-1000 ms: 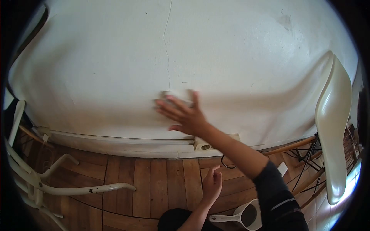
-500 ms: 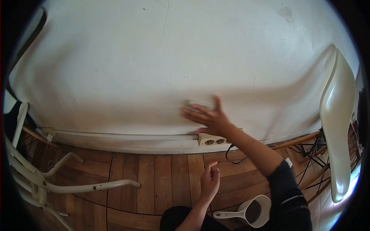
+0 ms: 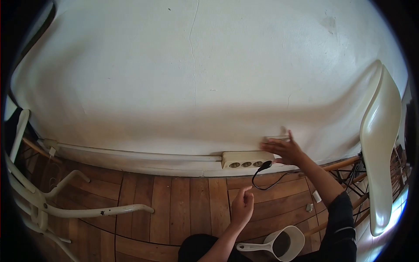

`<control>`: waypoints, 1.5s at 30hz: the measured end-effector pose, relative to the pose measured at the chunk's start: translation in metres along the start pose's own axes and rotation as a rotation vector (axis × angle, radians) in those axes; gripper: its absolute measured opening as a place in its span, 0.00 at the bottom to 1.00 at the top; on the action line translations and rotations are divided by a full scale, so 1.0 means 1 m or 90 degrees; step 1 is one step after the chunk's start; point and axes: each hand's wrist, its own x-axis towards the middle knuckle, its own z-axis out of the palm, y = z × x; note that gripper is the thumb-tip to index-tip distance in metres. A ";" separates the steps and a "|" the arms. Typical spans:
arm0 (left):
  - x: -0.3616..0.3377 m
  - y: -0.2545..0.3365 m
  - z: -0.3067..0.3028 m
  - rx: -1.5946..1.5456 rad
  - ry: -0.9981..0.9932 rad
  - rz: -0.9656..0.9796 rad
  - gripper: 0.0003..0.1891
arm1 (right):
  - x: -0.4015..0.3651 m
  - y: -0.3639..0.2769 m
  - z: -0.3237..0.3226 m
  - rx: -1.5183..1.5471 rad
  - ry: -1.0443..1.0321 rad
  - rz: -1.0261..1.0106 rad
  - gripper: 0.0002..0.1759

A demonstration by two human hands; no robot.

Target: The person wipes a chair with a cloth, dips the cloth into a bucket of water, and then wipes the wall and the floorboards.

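My right hand (image 3: 284, 150) lies flat against the white wall (image 3: 209, 78), fingers stretched and slightly blurred, just above the right end of a socket strip (image 3: 227, 160). Under its fingers shows the edge of a pale flat pad (image 3: 278, 137), pressed to the wall; its kind I cannot tell. My left hand (image 3: 242, 207) hovers low over the wooden floor, fingers curled in and nothing visible in them. Near my legs stands a white dipper (image 3: 300, 238) with a long handle, its inside dark grey.
A black plug (image 3: 264, 166) with a looping cord sits at the strip's right end. Two small pale pieces lie on the floor (image 3: 183, 205) toward the right. A white shell chair (image 3: 379, 144) stands at the right, cream metal legs (image 3: 96, 212) at the left.
My right hand has slid right and slightly down along the wall with the pale pad, uncovering the socket strip. The left hand has barely shifted.
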 end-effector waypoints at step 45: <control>-0.001 0.007 -0.008 -0.015 0.017 0.017 0.11 | 0.252 -0.050 -0.126 0.072 0.309 0.122 0.42</control>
